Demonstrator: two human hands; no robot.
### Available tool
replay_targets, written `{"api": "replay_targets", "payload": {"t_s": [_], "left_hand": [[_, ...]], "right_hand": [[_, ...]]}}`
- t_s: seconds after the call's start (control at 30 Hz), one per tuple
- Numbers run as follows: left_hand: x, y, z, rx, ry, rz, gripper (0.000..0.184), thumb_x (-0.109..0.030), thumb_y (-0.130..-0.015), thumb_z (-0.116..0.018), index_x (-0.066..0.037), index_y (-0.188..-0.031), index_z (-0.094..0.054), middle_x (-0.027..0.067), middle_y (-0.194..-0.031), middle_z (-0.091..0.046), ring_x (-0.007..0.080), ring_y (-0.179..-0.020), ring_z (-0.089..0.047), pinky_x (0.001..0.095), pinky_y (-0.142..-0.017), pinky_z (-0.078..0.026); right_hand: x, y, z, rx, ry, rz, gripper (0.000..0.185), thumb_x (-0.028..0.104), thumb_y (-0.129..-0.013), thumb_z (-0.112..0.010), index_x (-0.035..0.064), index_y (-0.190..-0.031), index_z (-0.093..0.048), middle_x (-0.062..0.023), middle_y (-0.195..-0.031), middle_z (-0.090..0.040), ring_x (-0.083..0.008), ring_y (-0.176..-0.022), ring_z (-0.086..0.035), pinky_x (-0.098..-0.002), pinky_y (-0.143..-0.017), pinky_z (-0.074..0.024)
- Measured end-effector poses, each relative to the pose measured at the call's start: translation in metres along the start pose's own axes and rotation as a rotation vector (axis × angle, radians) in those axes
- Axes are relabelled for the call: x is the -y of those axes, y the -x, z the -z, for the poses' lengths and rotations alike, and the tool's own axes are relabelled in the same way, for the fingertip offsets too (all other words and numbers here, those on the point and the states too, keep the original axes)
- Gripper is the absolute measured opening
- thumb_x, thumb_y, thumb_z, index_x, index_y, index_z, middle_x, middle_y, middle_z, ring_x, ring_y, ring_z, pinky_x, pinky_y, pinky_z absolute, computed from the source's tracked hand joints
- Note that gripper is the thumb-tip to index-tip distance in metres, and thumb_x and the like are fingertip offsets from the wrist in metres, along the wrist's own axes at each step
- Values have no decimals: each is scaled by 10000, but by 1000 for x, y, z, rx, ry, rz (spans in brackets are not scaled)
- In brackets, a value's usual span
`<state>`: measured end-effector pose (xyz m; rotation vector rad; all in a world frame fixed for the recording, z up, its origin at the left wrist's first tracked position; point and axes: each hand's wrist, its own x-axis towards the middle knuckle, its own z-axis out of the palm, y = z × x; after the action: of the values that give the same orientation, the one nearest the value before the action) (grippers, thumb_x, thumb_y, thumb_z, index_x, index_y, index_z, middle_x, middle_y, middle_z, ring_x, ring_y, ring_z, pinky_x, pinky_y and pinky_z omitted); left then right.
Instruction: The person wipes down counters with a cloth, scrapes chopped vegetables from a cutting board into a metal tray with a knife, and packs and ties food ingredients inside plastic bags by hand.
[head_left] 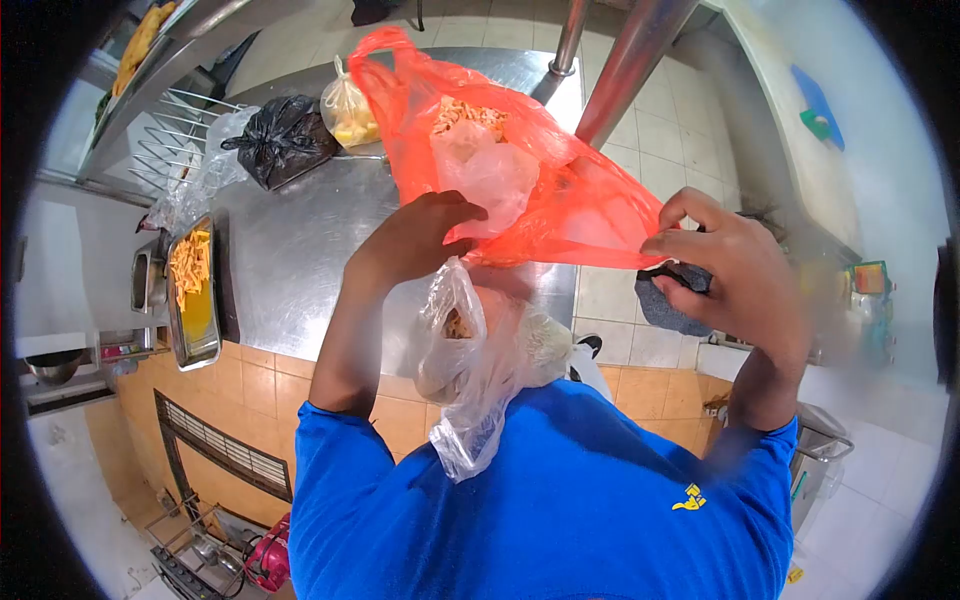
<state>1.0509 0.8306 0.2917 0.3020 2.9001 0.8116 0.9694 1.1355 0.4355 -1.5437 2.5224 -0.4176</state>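
Observation:
A large red plastic bag [590,210] lies spread open over the steel table [290,255]. Inside it are a clear plastic bag [505,175] and some shredded orange food [470,118]. My left hand [425,235] pinches the bag's near edge, at the left of its mouth. The right corner of the same bag is between the fingers of my right hand [715,260], pulled out to the side. Just below my left hand, clear plastic bags [465,370] with contents I cannot make out fully rest against the table's near edge, close to my body.
A black tied bag [285,140] and a clear tied bag with yellow contents [350,108] stand at the back left. A metal tray [200,320] of orange strips is at the left edge. Metal poles [635,65] rise behind, at the right.

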Motion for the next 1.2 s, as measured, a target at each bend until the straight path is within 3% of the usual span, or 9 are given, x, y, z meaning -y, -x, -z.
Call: {"api": "replay_targets", "payload": {"t_s": [0.13, 0.27, 0.47, 0.57, 0.7, 0.77, 0.93, 1.13, 1.2], "left_hand": [[-23, 15, 14, -274, -130, -87, 526, -210, -765, -673, -93, -1249, -504, 132, -1225, -526, 305, -1096, -523, 386, -920, -427], [-89, 24, 46, -427, 508, -300, 652, -199, -675, -734, -64, -1262, -486, 159, -1193, -530, 304, -1077, -531, 382, -902, -421], [-92, 55, 46, -797, 254, -389, 456, -159, -635, -734, -40, -1055, -603, 139, -968, -639, 285, -875, -640, 347, -761, -493], [-38, 107, 31, -1135, 349, -5, 396, 5, -623, -618, 25, -1017, -590, 92, -971, -616, 178, -876, -591, 300, -788, -464], [30, 132, -4, -1152, 437, 456, 328, -14, -750, -616, 26, -1072, -567, 71, -957, -619, 145, -842, -577, 256, -745, -468], [84, 140, -43, -1067, 559, 454, 305, -31, -760, -628, 10, -1058, -579, 45, -904, -634, 124, -796, -576, 246, -715, -472], [164, 125, -127, -918, 318, 437, 252, -95, -749, -658, -32, -986, -598, 184, -850, -643, 356, -798, -635, 371, -686, -484], [69, 57, -51, -1293, 36, 403, 295, -128, -789, -652, -2, -1047, -584, 157, -897, -648, 286, -815, -647, 359, -712, -494], [35, 38, -24, -1143, 225, 213, 355, -145, -795, -656, 0, -1102, -552, 153, -973, -634, 273, -838, -643, 363, -738, -500]], "right_hand": [[7, 2, 6, -198, -96, 75, 293, 100, -672, -684, 117, -962, -647, -71, -1029, -566, -271, -769, -612, -356, -656, -502], [23, -20, 1, -477, -221, 308, 332, 118, -669, -718, 61, -992, -663, -148, -1144, -546, -214, -864, -603, -316, -701, -480], [60, -50, -29, -629, -308, 492, 453, 324, -703, -727, 71, -1071, -654, -163, -1205, -519, -261, -942, -585, -349, -783, -463], [44, -39, -31, -699, -74, 405, 527, 397, -704, -715, 68, -1108, -638, -167, -1225, -510, -306, -1041, -546, -404, -878, -418], [14, -47, -61, -556, 208, 104, 430, 238, -716, -706, 170, -1133, -627, -44, -1033, -575, -250, -1093, -508, -520, -1017, -220], [2, -41, -68, -382, 183, 40, 354, 171, -720, -691, 189, -1071, -647, -4, -932, -575, -202, -1045, -526, -538, -1034, -172], [4, -17, -47, -223, 103, 162, 179, 108, -710, -671, 152, -883, -671, 27, -786, -539, -147, -892, -553, -521, -1045, -142], [20, 13, -23, -300, 125, 221, 135, 102, -691, -674, 140, -821, -675, 24, -717, -516, -145, -789, -565, -489, -1028, -167], [29, 16, -23, -317, 125, 242, 131, 106, -687, -681, 142, -813, -678, 28, -716, -518, -141, -776, -567, -482, -1023, -173]]}}
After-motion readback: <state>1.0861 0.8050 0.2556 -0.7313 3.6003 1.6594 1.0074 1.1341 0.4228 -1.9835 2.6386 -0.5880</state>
